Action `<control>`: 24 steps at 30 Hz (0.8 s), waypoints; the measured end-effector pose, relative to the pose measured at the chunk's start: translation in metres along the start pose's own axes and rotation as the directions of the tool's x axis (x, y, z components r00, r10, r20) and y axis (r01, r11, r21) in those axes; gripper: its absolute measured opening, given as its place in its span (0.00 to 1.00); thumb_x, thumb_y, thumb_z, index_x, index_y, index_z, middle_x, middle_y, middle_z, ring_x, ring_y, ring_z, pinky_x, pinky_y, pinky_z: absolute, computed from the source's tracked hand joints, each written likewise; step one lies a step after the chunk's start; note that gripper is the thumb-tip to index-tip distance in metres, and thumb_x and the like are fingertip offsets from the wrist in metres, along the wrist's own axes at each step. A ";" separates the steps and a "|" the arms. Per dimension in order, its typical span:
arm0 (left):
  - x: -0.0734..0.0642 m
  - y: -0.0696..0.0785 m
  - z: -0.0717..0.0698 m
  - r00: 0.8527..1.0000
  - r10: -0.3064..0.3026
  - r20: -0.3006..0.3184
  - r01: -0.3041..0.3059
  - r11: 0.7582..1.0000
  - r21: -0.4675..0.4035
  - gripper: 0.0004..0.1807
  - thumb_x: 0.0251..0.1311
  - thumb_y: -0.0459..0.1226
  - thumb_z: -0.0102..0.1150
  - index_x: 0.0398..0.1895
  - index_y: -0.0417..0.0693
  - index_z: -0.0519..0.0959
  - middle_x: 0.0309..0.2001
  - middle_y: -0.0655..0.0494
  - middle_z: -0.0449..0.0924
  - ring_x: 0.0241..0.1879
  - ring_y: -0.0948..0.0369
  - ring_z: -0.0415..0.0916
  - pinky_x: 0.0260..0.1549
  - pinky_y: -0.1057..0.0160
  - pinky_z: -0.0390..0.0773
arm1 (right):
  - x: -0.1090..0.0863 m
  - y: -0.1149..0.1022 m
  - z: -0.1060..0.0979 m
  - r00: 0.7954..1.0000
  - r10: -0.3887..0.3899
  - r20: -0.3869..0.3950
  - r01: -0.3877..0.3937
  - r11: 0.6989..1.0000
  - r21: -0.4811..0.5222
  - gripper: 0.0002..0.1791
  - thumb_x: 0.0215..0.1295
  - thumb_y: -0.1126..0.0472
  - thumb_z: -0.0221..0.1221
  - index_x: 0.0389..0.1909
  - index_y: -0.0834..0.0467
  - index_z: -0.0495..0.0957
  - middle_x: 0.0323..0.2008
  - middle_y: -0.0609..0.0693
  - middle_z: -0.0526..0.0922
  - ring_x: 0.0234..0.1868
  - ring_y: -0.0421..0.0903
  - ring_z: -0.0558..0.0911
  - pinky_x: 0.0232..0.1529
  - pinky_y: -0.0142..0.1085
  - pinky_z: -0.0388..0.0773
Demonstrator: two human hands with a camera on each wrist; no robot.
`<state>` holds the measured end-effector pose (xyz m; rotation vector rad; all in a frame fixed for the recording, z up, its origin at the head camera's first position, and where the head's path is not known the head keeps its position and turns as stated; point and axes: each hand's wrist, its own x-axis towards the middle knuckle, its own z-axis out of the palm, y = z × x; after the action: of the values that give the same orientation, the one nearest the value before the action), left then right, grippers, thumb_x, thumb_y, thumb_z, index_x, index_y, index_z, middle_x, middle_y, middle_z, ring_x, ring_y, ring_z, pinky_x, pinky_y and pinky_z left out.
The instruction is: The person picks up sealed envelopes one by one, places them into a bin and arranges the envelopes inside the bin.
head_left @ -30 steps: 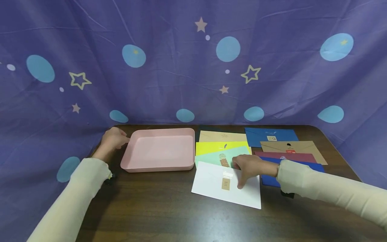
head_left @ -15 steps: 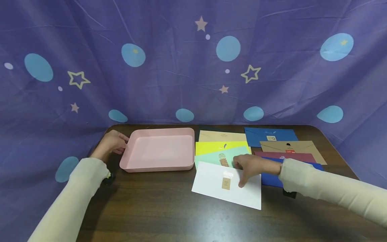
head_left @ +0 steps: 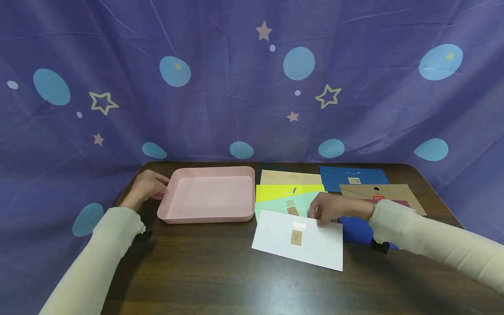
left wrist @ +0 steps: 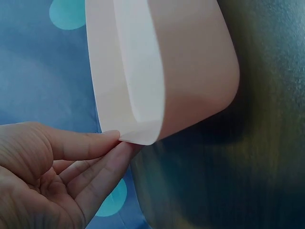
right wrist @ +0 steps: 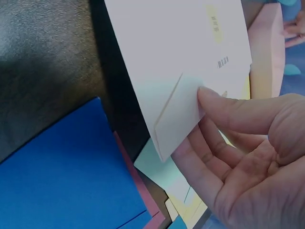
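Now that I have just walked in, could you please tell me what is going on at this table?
A person has both hands busy. The right hand pinches the far edge of the white envelope, near its right corner, while the left hand pinches the left rim of the pink tray. The white envelope is outside the tray, to its right. Beyond it lie the green envelope and the yellow envelope, with more farther right.
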<state>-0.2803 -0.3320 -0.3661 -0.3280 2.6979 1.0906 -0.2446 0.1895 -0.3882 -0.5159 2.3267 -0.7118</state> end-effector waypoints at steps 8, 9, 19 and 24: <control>0.003 -0.001 0.004 1.000 0.007 -0.024 -0.007 1.000 0.007 0.26 0.54 0.24 0.62 0.59 0.23 0.76 0.35 0.39 0.86 0.25 0.61 0.84 0.30 0.59 0.92 | -0.006 -0.001 -0.016 0.997 0.080 0.005 -0.080 0.995 0.052 0.10 0.59 0.75 0.65 0.38 0.59 0.86 0.37 0.52 0.85 0.33 0.45 0.79 0.29 0.34 0.84; 0.004 -0.001 0.004 1.000 0.009 -0.026 -0.009 1.000 0.005 0.26 0.54 0.24 0.62 0.59 0.24 0.76 0.36 0.39 0.86 0.25 0.61 0.84 0.31 0.58 0.92 | -0.007 -0.002 -0.019 0.996 0.085 0.004 -0.085 0.995 0.060 0.10 0.59 0.75 0.64 0.38 0.59 0.86 0.37 0.51 0.85 0.33 0.45 0.79 0.29 0.33 0.83; 0.004 -0.002 0.006 0.999 0.035 -0.013 -0.035 0.999 -0.005 0.26 0.54 0.24 0.62 0.59 0.24 0.76 0.41 0.34 0.85 0.27 0.59 0.86 0.31 0.59 0.92 | -0.016 -0.005 -0.058 0.997 0.068 -0.045 -0.063 0.993 0.101 0.09 0.62 0.76 0.63 0.41 0.64 0.85 0.35 0.49 0.85 0.32 0.44 0.76 0.29 0.29 0.75; 0.001 0.000 0.007 0.999 0.031 -0.015 -0.031 1.000 0.001 0.26 0.55 0.24 0.62 0.60 0.24 0.76 0.44 0.32 0.85 0.28 0.59 0.86 0.33 0.56 0.92 | -0.022 -0.006 -0.080 0.993 0.067 -0.096 -0.053 0.988 0.145 0.08 0.63 0.75 0.61 0.42 0.65 0.83 0.27 0.46 0.77 0.29 0.43 0.72 0.26 0.31 0.71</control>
<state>-0.2810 -0.3275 -0.3712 -0.2967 2.7252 1.1005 -0.2815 0.2242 -0.3228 -0.3518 2.3519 -0.8849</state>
